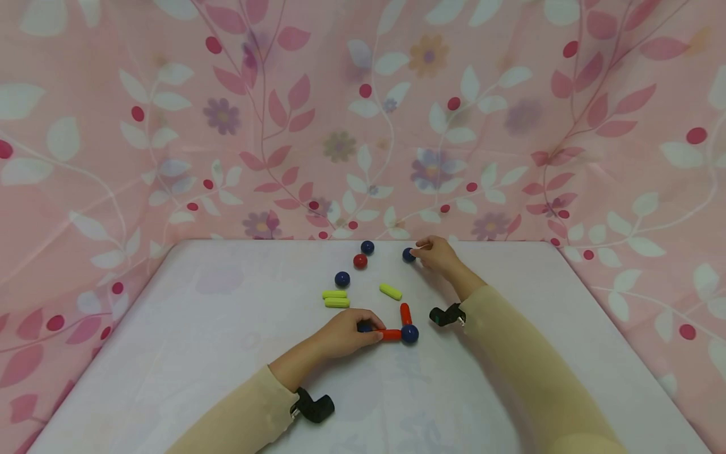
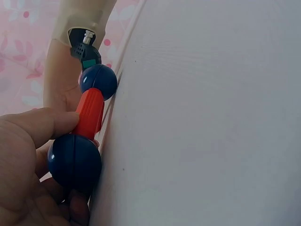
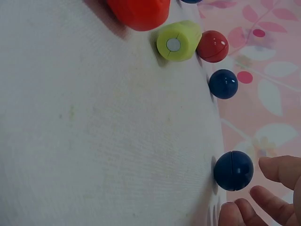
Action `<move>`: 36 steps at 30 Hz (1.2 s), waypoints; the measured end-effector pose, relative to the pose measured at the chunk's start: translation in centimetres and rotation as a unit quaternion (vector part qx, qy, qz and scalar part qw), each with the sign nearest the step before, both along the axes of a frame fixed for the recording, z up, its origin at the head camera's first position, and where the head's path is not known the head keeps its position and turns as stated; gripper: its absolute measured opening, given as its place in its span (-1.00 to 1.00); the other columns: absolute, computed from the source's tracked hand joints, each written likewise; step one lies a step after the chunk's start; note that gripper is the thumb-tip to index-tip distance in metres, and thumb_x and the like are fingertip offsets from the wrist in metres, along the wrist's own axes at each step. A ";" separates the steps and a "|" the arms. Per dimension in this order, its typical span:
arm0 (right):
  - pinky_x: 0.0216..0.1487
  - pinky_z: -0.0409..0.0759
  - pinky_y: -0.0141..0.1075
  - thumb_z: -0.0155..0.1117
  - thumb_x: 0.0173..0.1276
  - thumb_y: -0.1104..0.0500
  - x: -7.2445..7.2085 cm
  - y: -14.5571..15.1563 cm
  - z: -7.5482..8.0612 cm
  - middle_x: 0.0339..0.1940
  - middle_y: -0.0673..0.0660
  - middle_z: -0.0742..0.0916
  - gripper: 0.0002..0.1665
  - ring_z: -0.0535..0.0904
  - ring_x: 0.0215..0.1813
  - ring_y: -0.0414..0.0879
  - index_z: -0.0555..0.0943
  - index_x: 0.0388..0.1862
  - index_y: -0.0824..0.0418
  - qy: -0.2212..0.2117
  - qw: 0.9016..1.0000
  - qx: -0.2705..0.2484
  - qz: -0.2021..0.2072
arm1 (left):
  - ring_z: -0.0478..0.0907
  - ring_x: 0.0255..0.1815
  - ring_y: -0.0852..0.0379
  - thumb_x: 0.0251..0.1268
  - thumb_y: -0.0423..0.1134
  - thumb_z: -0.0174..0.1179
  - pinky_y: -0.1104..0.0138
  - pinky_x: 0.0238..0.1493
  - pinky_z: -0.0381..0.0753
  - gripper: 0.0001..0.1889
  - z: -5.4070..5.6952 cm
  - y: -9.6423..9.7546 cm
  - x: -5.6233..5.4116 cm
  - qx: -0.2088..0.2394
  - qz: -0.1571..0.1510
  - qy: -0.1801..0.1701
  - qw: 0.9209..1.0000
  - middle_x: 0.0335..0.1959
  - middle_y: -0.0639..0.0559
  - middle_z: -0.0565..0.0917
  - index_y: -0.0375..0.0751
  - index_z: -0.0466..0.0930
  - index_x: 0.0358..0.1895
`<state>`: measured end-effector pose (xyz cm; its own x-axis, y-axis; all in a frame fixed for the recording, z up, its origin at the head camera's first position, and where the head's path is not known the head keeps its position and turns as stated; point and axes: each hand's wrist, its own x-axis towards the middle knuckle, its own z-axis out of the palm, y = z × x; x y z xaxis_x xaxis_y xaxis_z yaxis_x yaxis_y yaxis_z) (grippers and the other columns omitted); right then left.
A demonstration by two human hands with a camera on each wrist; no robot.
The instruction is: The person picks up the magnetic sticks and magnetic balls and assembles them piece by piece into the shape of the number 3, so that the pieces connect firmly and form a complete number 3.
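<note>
My left hand (image 1: 347, 333) holds a red building stick (image 1: 391, 335), its thumb against the stick and its other fingers around the blue ball (image 2: 74, 161) at the near end. At the stick's far end sits another blue ball (image 1: 409, 334). From that ball a second red stick (image 1: 405, 313) points away toward the back. Near the table's back edge, my right hand (image 1: 439, 257) reaches to a loose blue ball (image 3: 233, 170). Its thumb and fingers are spread beside this ball, with a small gap showing in the right wrist view.
Two yellow-green sticks (image 1: 337, 302) lie side by side left of centre, and a single yellow-green stick (image 1: 391, 291) lies apart. Farther back are a red ball (image 1: 360, 261) and blue balls (image 1: 342, 279). Floral cloth (image 1: 363, 126) hangs behind the white table (image 1: 255, 302).
</note>
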<state>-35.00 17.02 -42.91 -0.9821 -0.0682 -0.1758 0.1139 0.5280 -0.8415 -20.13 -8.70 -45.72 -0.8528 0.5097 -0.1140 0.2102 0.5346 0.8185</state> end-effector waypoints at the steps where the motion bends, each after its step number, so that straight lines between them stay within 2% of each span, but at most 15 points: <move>1: -0.06 0.61 -0.28 0.30 0.46 0.08 -0.1 -0.1 -0.1 0.14 0.31 0.60 -0.46 0.56 -0.10 0.01 0.46 0.28 0.35 -0.001 1.000 0.001 -0.001 | 0.46 -0.09 0.10 0.38 -0.07 0.29 0.16 0.00 0.45 -0.88 0.0 0.0 0.0 0.000 -0.001 0.001 1.000 -0.19 0.17 0.59 0.14 0.70 -0.08; 8: 0.01 0.59 -0.23 0.32 0.44 0.07 -0.9 -0.6 -1.1 0.14 0.28 0.60 -0.47 0.57 -0.06 0.03 0.48 0.26 0.30 -0.001 1.000 0.000 0.002 | 0.47 -0.09 0.11 0.39 -0.07 0.28 0.17 0.02 0.46 -0.88 -0.1 -0.1 -0.1 0.005 -0.001 -0.006 1.000 -0.21 0.19 0.60 0.15 0.70 -0.08; 17: 0.12 0.57 -0.14 0.31 0.44 0.08 -0.8 -0.7 -1.2 0.14 0.24 0.64 -0.53 0.56 0.01 0.07 0.55 0.25 0.25 0.013 0.998 0.033 0.046 | 0.46 -0.10 0.10 0.38 -0.08 0.29 0.17 -0.03 0.45 -0.88 0.0 0.0 0.0 0.005 0.003 -0.013 1.000 -0.21 0.15 0.58 0.14 0.70 -0.08; 24: 0.09 0.56 -0.16 0.32 0.43 0.05 -0.6 -0.6 -1.2 0.09 0.24 0.66 -0.53 0.54 -0.02 0.05 0.58 0.20 0.27 0.020 0.998 0.043 0.046 | 0.46 -0.08 0.11 0.38 -0.07 0.29 0.16 0.02 0.46 -0.88 0.0 0.0 0.0 0.002 0.003 -0.012 1.000 -0.21 0.17 0.59 0.15 0.70 -0.09; 29: 0.00 0.59 -0.22 0.36 0.40 0.01 -0.4 -0.6 -0.9 0.01 0.21 0.69 -0.55 0.58 -0.09 0.01 0.61 0.13 0.27 0.008 0.998 0.049 0.040 | 0.47 -0.09 0.11 0.38 -0.08 0.29 0.16 0.02 0.46 -0.88 0.1 0.0 0.0 0.005 0.002 -0.011 1.000 -0.22 0.17 0.59 0.14 0.70 -0.09; 36: -0.05 0.63 -0.28 0.38 0.39 0.07 0.5 -0.2 -0.8 0.02 0.24 0.70 -0.57 0.64 -0.12 -0.03 0.62 0.11 0.32 -0.006 0.998 0.021 0.051 | 0.46 -0.10 0.11 0.38 -0.07 0.29 0.18 -0.01 0.45 -0.89 0.1 0.0 0.1 0.002 0.006 -0.014 1.000 -0.23 0.16 0.59 0.16 0.70 -0.10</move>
